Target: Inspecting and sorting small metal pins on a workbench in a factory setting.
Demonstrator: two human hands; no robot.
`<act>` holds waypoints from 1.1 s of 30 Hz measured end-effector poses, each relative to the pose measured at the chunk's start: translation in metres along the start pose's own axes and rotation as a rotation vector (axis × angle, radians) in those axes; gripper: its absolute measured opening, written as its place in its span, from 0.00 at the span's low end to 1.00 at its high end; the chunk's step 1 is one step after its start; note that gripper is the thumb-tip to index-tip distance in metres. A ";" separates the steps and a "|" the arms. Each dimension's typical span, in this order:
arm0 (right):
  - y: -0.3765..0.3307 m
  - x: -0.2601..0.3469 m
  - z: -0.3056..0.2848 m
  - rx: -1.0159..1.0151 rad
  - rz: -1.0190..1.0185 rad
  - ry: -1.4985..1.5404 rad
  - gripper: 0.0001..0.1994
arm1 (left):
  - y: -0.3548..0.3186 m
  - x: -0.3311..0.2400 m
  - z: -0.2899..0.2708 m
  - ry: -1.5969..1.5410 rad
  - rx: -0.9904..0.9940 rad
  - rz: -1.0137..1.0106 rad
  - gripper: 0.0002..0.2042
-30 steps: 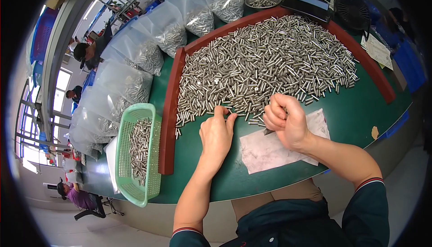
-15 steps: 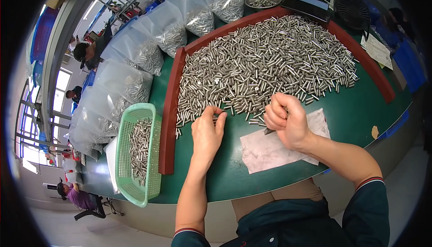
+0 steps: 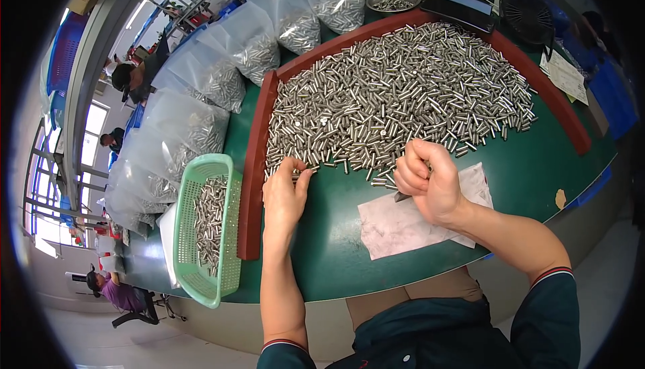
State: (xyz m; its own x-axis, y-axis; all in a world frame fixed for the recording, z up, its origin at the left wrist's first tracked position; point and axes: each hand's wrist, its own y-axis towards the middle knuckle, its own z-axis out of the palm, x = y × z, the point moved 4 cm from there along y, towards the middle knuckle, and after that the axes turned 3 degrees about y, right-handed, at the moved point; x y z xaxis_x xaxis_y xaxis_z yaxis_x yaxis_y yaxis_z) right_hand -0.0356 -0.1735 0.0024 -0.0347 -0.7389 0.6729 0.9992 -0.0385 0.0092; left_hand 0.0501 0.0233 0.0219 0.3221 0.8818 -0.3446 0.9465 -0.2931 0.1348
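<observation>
A broad heap of short silvery metal pins (image 3: 396, 87) lies on the green tabletop (image 3: 336, 235). At its near left edge is my left hand (image 3: 283, 198), thumb and forefinger closed together around what looks like one metal pin (image 3: 313, 169). My right hand (image 3: 430, 181) is curled into a fist over a smudged white cloth (image 3: 396, 224). A small dark pointed tip (image 3: 402, 196) sticks out below that fist; the rest of the object is hidden in the fingers.
A dark red raised border (image 3: 252, 188) curves around the heap. Left of it stands a green perforated basket (image 3: 232, 235) holding more pins. Clear plastic bags (image 3: 201, 114) of pins line the far left. At the back are a metal bowl (image 3: 393, 0), a phone (image 3: 463, 12) and a black fan (image 3: 527, 16).
My left hand has shifted left along the near edge of the heap, toward the red border. My right hand has stayed in place, still closed.
</observation>
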 end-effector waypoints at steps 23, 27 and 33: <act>0.002 0.006 0.003 0.018 -0.061 0.115 0.18 | -0.019 -0.028 0.048 -1.385 0.747 -0.232 0.04; 0.002 0.008 0.004 0.020 -0.089 0.120 0.18 | -0.021 -0.031 0.048 -1.274 0.721 -0.209 0.05; 0.001 0.012 0.002 0.044 -0.065 0.065 0.18 | -0.036 -0.066 0.036 -0.616 0.490 0.181 0.05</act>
State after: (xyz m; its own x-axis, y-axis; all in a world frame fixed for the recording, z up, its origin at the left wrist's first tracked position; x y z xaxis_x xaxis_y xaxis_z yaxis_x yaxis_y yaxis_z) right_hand -0.0347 -0.1813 0.0119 -0.0992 -0.7780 0.6203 0.9946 -0.0593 0.0846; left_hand -0.0045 -0.0381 0.0065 0.2877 0.4849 -0.8259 0.7329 -0.6666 -0.1360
